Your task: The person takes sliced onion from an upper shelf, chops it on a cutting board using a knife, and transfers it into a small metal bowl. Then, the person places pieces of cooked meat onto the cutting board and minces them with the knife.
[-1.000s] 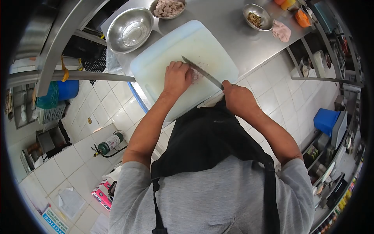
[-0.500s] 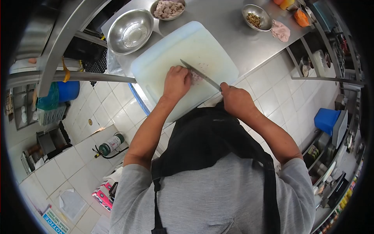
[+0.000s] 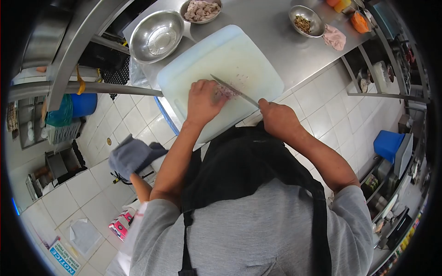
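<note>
My right hand (image 3: pixel 279 118) is wrapped round the handle of a long knife (image 3: pixel 239 93), whose blade points up and left over the white cutting board (image 3: pixel 184 73). Finely chopped pinkish-purple pieces (image 3: pixel 230 87) lie under and around the blade. My left hand (image 3: pixel 204 100) rests on the board left of the blade, its fingers curled beside the chopped pieces. Whether anything is pinched under those fingers is hidden.
Beyond the board stand an empty steel bowl (image 3: pixel 156 37), a bowl of pale meat (image 3: pixel 201 11) and a bowl of brown bits (image 3: pixel 306 22) beside a pink cloth (image 3: pixel 334 37). Another person's arm (image 3: pixel 141 187) with a grey cloth (image 3: pixel 133 158) is at lower left.
My left hand has shifted slightly left and its thumb has spread. The knife tip has dropped a little. Another person's arm with a grey cloth has come into view at the left.
</note>
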`<state>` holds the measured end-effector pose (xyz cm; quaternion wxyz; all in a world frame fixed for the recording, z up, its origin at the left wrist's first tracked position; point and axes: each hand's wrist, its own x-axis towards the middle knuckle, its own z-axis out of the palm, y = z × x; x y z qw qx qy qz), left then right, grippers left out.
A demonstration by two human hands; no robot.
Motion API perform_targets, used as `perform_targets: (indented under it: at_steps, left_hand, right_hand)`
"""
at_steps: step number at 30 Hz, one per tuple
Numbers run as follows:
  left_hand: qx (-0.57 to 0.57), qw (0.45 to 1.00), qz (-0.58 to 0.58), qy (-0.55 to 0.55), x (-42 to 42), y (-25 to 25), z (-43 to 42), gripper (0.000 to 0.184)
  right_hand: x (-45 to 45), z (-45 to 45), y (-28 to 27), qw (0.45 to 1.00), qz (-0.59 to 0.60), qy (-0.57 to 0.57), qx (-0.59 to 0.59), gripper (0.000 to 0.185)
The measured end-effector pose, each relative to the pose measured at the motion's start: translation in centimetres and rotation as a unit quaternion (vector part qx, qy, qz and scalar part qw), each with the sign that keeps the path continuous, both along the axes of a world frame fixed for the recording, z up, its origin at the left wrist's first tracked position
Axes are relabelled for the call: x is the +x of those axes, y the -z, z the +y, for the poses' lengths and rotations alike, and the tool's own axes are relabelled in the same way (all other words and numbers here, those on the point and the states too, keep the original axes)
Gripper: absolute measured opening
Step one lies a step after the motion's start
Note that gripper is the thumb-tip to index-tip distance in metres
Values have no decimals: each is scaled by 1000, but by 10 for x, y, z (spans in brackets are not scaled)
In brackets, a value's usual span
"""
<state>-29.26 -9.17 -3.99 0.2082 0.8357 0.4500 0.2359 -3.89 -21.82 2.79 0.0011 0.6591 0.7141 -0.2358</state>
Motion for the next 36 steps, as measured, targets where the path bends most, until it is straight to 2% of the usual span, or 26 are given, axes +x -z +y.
perform_targets:
  at_steps: [1,8,13,16,19,28,36]
  left_hand:
    - [24,999,-4,-21,-4,1,0,39]
    - [-35,999,30,-25,-12,22,-6,31]
    - [-95,994,16,-57,-3,15,-10,24]
    - [-76,996,-3,-40,4,4,-13,23]
    - [-60,996,53,-33,6,12,-9,23]
    - [-53,999,2,-5,1,5,-20,21]
    - [-12,1000,-16,-15,3,27,-27,14]
  right_hand:
    - [1,2,-1,1000,3,-2,-5,24]
    - [-1,2,2,1000,15,-10,0,23]
    - [-4,2,1,1000,7,-14,8,22]
    - [-4,3,-1,1000,5,-17,4,22]
    - [-7,5,-9,1000,5,-14,-2,22]
    - [-7,2,-7,1000,11,-19,-5,22]
    - [-9,0,-6,999,-1,-30,-16,23]
